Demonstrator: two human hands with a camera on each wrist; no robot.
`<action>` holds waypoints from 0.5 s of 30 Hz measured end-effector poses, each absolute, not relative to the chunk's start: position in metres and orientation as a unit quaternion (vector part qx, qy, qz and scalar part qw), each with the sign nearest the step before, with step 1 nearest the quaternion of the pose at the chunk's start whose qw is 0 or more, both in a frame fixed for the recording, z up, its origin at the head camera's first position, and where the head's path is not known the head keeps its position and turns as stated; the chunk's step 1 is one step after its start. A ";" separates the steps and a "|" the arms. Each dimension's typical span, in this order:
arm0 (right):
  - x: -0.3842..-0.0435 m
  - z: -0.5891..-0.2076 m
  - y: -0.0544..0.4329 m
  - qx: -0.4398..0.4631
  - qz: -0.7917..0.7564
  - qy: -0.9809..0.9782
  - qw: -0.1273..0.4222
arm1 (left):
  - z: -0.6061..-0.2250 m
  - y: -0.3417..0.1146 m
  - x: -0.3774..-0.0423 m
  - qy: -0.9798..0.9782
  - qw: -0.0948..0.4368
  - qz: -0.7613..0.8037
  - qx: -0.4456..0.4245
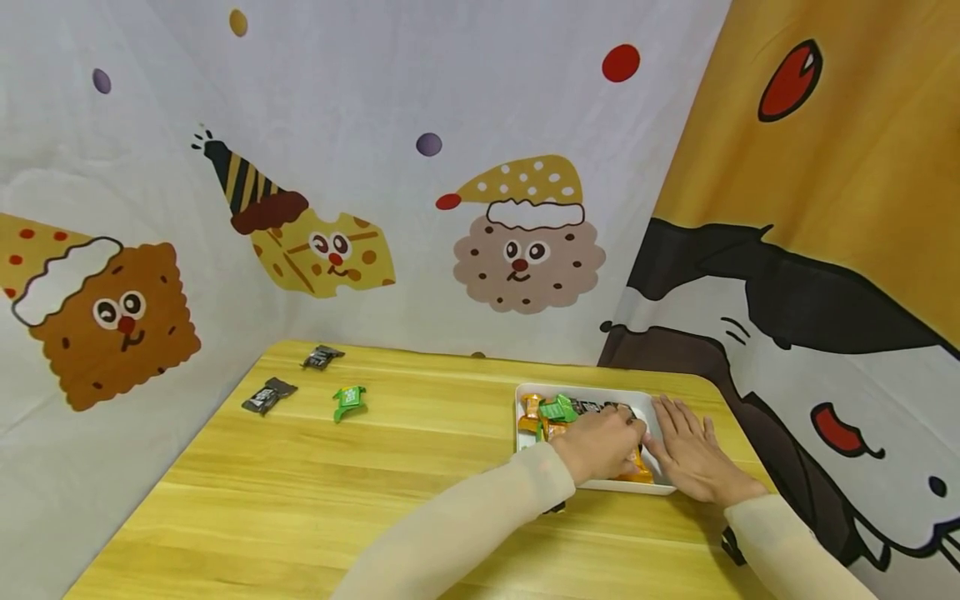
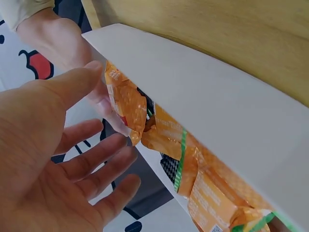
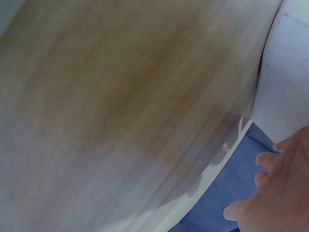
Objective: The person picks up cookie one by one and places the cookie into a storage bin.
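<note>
A white tray (image 1: 630, 487) on the right part of the table holds orange packets (image 2: 128, 101), a green packet (image 1: 557, 408) and black packets (image 1: 588, 407). My left hand (image 1: 600, 442) is over the tray's right half, its fingertips among the wrapped pieces. In the left wrist view its thumb and fingers stand apart, loosely bent, beside an orange packet, with nothing between them. My right hand (image 1: 693, 454) lies with straight fingers along the tray's right end. The right wrist view catches it (image 3: 280, 193) only partly, beside the white tray wall.
At the table's far left lie two black packets (image 1: 268, 396) (image 1: 322, 357) and one green packet (image 1: 349, 402). A dark piece (image 1: 555, 507) shows in front of the tray, partly covered by my left sleeve. Printed cloth (image 1: 420, 317) hangs behind the wooden table (image 1: 300, 500).
</note>
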State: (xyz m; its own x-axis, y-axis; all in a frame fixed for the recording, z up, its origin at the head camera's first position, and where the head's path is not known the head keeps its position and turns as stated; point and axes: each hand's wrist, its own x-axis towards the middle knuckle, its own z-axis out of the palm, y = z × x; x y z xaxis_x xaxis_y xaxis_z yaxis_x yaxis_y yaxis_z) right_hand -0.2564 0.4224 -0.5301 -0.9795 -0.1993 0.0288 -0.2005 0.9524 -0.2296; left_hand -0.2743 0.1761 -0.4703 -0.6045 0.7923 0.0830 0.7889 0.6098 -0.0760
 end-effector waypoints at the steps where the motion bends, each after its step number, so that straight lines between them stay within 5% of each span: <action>1: -0.256 -0.530 0.422 0.100 0.117 -0.988 0.001 | -0.470 0.175 -0.274 -0.896 0.057 0.019 -0.440; 15: -0.258 -0.534 0.425 0.105 0.142 -0.984 0.003 | -0.473 0.138 -0.278 -0.903 0.079 0.040 -0.420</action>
